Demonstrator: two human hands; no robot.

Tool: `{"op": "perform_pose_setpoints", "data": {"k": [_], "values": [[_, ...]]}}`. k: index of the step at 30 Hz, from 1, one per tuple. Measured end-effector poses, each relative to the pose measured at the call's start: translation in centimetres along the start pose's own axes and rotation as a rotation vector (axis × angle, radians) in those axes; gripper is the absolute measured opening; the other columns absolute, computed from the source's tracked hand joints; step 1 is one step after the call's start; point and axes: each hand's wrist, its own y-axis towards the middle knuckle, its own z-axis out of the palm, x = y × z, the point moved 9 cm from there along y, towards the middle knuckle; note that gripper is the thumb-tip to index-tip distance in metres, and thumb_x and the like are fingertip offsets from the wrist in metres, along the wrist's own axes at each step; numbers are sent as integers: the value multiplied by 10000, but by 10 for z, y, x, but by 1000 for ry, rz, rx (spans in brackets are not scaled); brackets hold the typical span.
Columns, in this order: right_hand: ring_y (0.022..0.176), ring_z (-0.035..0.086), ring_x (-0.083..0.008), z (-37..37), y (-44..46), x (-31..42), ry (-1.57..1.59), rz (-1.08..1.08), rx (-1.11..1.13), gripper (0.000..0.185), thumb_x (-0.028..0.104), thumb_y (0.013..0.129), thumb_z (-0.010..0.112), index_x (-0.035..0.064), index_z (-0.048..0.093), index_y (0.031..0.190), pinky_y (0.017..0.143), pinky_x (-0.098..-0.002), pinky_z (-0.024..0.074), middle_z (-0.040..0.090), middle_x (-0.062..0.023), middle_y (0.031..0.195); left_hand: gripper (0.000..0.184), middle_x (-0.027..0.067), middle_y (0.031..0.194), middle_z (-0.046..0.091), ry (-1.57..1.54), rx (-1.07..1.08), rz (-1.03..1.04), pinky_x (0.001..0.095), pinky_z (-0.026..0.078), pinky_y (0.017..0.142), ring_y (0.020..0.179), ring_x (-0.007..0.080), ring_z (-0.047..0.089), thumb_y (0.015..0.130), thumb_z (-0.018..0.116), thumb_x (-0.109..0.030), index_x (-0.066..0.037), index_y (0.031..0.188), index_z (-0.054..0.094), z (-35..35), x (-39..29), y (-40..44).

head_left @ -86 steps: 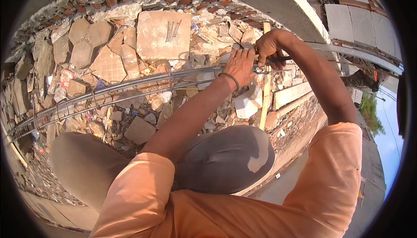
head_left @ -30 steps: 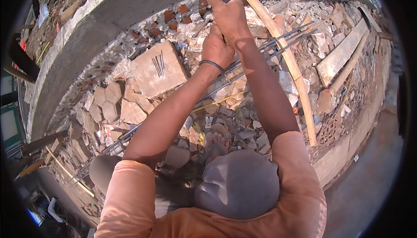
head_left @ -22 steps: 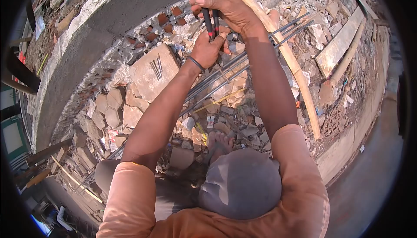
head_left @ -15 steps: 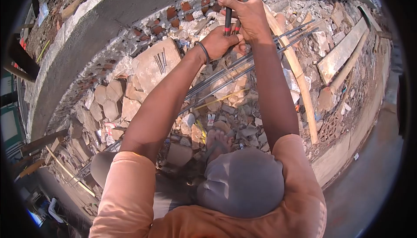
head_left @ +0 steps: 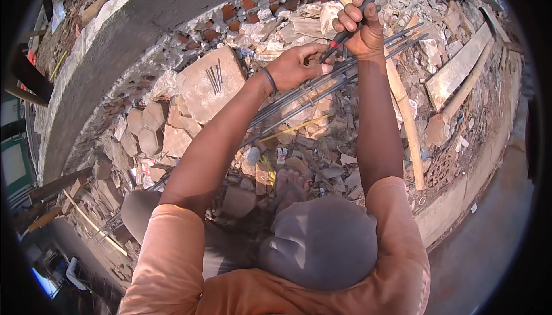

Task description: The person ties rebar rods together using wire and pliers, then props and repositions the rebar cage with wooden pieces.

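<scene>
My right hand (head_left: 363, 30) is wrapped round the black handles of a pair of pliers (head_left: 340, 40), which have red bands. The handles lie close together and slant, with the head pointing down to the left. My left hand (head_left: 299, 66), a dark band at its wrist, is closed at the head of the pliers, thumb and fingers bent together. Whatever it pinches is hidden. Just under both hands runs a bundle of steel rebar rods (head_left: 322, 89), crossed by a thin tie or stirrup. A flat stone slab (head_left: 195, 88) to the left carries several short metal rods (head_left: 214, 78).
Broken rubble (head_left: 339, 171) surrounds my foot (head_left: 292, 185). A bamboo pole (head_left: 407, 122) lies right of the rods, and a wooden plank (head_left: 457, 68) farther right. A curved concrete wall (head_left: 144, 19) with exposed brick borders the far left side. A thin yellow strip (head_left: 296, 128) crosses the rubble.
The pliers have swung from upright to slanted, handles now to the upper right and closer together. My right hand has moved right and down; my left hand has shifted slightly down.
</scene>
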Motion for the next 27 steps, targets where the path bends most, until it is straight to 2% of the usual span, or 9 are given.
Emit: {"op": "perform_pose_setpoints", "data": {"k": [7,8,12,16,21,22,25,26,27], "values": [[657,563,-173,-25,-9,4,6,-33,-230,290,380,910,652,98,623,970,675,-392,485,591,-5,737,352,21,829,691,512,338,-76,269,464,669,743,105,604,775,798,-330,-66,990,712,1,-30,38],[654,561,-170,-28,-10,4,23,-36,-237,290,379,909,654,97,622,967,671,-390,482,592,-4,731,365,25,726,659,472,314,-7,279,439,590,659,112,580,739,815,-369,-71,923,715,2,-34,38],[635,541,-152,-43,-21,5,105,-75,-251,282,379,909,652,102,617,950,655,-375,467,591,10,717,377,22,562,547,447,291,-130,353,397,524,534,154,508,703,825,-390,-57,793,672,4,-23,37],[632,534,-139,-50,-27,6,80,-75,-339,268,382,903,664,127,582,891,647,-365,455,578,27,707,425,35,568,538,527,252,-1,358,423,550,561,174,540,711,810,-409,-22,761,642,4,-27,41],[634,548,-145,-40,-19,13,-217,-100,-612,226,302,906,670,101,570,881,634,-364,483,579,-20,705,414,107,729,643,355,69,-33,376,489,638,654,211,619,754,766,-351,-1,893,594,-3,-22,29],[598,563,-150,-30,-19,16,-421,-140,-892,222,250,894,684,53,582,894,576,-354,513,597,-53,701,420,127,771,664,311,15,-64,382,502,659,676,219,634,763,756,-338,6,930,581,-2,-24,23],[583,595,-154,31,5,11,-929,-224,-1026,234,222,879,702,13,598,880,513,-353,529,626,-78,709,458,151,829,667,452,-465,-67,388,518,672,683,223,642,773,739,-303,21,1016,525,-17,-48,5],[583,602,-162,36,10,3,-989,-194,-975,250,233,880,694,0,602,876,502,-359,520,631,-88,710,438,96,783,629,459,-602,0,361,536,609,638,184,635,768,743,-218,28,1034,498,-24,-44,6],[582,610,-171,37,17,-3,-1049,-165,-924,267,243,881,685,-12,606,872,491,-365,512,636,-98,710,419,80,775,616,298,-516,15,342,535,584,621,167,627,767,741,-188,26,1033,497,-22,-27,16]]}}
